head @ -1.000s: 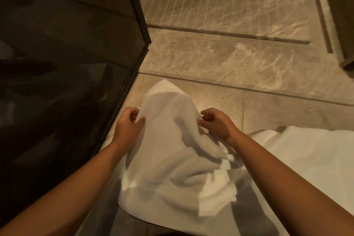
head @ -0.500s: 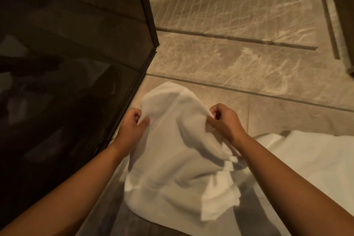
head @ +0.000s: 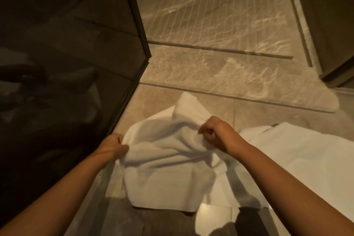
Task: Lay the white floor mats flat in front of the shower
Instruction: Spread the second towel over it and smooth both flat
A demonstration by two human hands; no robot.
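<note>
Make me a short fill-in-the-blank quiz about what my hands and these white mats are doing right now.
1. The crumpled white terry floor mat is held by ____ hands.
2. The left hand has its grip on the mat's edge beside the dark ____ shower panel.
3. The second white mat lies to the ____ of the right hand.

Missing words: both; glass; right

No legible text, label, brand or number anywhere.

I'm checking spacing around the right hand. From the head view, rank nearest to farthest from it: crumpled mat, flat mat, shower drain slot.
1. Crumpled mat, gripped by the right hand.
2. Flat mat, on its right.
3. Shower drain slot, far ahead.
</note>
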